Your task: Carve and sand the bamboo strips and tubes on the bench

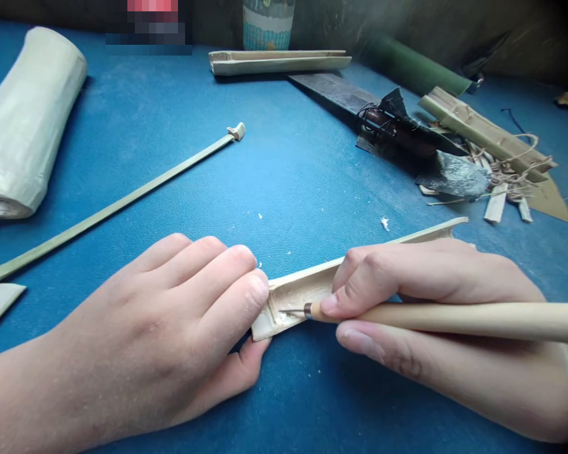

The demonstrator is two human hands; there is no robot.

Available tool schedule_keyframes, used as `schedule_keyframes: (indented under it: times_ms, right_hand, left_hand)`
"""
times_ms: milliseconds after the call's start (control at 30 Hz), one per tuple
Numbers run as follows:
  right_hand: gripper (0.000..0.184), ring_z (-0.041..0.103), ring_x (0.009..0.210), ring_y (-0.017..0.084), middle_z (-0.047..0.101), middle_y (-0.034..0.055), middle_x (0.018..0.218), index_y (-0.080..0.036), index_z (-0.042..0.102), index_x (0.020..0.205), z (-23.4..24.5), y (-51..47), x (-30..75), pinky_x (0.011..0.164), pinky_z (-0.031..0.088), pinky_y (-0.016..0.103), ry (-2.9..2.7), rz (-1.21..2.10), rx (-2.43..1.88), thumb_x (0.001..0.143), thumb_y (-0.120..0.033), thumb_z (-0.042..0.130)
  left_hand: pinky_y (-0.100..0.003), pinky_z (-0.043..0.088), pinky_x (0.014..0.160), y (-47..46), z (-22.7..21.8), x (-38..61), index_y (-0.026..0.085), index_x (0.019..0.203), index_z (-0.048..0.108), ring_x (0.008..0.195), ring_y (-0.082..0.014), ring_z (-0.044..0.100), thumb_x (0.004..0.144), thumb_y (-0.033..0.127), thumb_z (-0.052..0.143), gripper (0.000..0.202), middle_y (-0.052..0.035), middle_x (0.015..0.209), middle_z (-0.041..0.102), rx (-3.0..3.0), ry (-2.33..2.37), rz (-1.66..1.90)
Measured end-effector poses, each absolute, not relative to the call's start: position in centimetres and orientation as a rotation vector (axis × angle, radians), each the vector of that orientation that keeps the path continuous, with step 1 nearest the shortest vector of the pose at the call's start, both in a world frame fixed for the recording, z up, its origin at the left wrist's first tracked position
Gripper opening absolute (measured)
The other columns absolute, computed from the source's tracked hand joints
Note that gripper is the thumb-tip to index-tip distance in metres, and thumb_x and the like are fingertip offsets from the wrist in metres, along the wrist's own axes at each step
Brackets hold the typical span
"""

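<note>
On blue table (312,157), L hand (142,321) pins split bamboo (303,293), R hand (435,284) pinches wood-handled carving tool (454,320), tip in bamboo's end; few chips (277,317) out, rest looks uncut.

cream bamboo (298,295) on blue, perhaps mottled tabletop (284,157)

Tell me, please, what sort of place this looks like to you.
Probably a small bamboo craft workshop: a blue work surface holds split bamboo strips, a wooden-handled carving tool and loose shavings.
</note>
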State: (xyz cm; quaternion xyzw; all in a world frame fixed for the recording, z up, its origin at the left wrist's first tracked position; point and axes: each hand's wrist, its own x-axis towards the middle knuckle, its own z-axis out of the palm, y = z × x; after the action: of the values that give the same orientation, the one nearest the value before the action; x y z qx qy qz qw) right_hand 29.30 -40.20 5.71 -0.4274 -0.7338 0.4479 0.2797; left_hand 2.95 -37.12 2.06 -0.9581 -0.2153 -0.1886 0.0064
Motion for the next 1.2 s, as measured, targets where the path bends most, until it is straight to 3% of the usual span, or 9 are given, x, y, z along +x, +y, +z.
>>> schedule_keyframes:
  times_ms: [500, 667, 800, 900, 1067, 1200]
  right_hand:
    - [0.009, 0.066, 0.059, 0.008, 0.075, -0.0034, 0.073, -0.019, 0.075, 0.084, 5.6, -39.67, 29.35, 0.055, 0.05, 0.017, -1.909, 1.292, -1.189, 0.091, -0.019, 0.081]
    - [0.009, 0.069, 0.066, 0.008, 0.079, -0.0031, 0.083, -0.02, 0.078, 0.083, 5.56, -39.65, 29.29, 0.058, 0.051, 0.016, -1.854, 1.273, -1.219, 0.091, -0.016, 0.08]
    - [0.009, 0.065, 0.059, 0.008, 0.076, -0.0044, 0.073, -0.02, 0.078, 0.083, 5.58, -39.6, 29.35, 0.053, 0.049, 0.017, -1.828, 1.349, -1.245, 0.089, -0.019, 0.084]
    - [0.009, 0.07, 0.067, 0.01, 0.078, -0.0025, 0.082, -0.021, 0.078, 0.083, 5.45, -39.6, 29.38, 0.059, 0.052, 0.018, -1.826, 1.289, -1.227, 0.091, -0.02, 0.082]
    - [0.01, 0.068, 0.061, 0.009, 0.075, -0.0036, 0.075, -0.02, 0.076, 0.084, 5.23, -39.68, 29.42, 0.059, 0.053, 0.019, -1.903, 1.275, -1.164, 0.093, -0.016, 0.079]
    - [0.007, 0.074, 0.074, 0.012, 0.079, 0.0002, 0.086, -0.02, 0.075, 0.089, 5.47, -39.84, 29.43, 0.065, 0.056, 0.019, -1.956, 1.14, -1.107, 0.096, -0.017, 0.077]
  left_hand:
    - [-0.045, 0.043, 0.071, -37.02, 2.07, 2.73, 0.019, 0.103, 0.056, 0.086, -0.0263, 0.062, 0.103, 0.023, 0.057, 0.005, -0.0062, 0.098, 0.067, -3.007, -0.671, -0.587]
    - [-0.045, 0.043, 0.071, -37.0, 1.99, 2.74, 0.019, 0.101, 0.056, 0.088, -0.0268, 0.063, 0.102, 0.024, 0.057, 0.005, -0.0067, 0.099, 0.067, -3.018, -0.683, -0.578]
    - [-0.045, 0.042, 0.07, -37.03, 1.82, 2.85, 0.019, 0.104, 0.057, 0.087, -0.027, 0.063, 0.103, 0.025, 0.055, 0.006, -0.0066, 0.099, 0.067, -3.011, -0.672, -0.586]
    - [-0.045, 0.042, 0.07, -37.04, 1.73, 2.84, 0.019, 0.103, 0.057, 0.087, -0.0267, 0.063, 0.103, 0.025, 0.055, 0.007, -0.0067, 0.099, 0.067, -3.011, -0.672, -0.582]
    - [-0.044, 0.042, 0.07, -36.94, 1.82, 2.72, 0.019, 0.103, 0.057, 0.086, -0.0262, 0.062, 0.103, 0.024, 0.056, 0.005, -0.0064, 0.098, 0.067, -3.005, -0.676, -0.606]
    - [-0.044, 0.042, 0.07, -36.92, 1.91, 2.85, 0.019, 0.101, 0.056, 0.087, -0.0266, 0.063, 0.102, 0.025, 0.056, 0.005, -0.0069, 0.099, 0.068, -3.019, -0.68, -0.589]
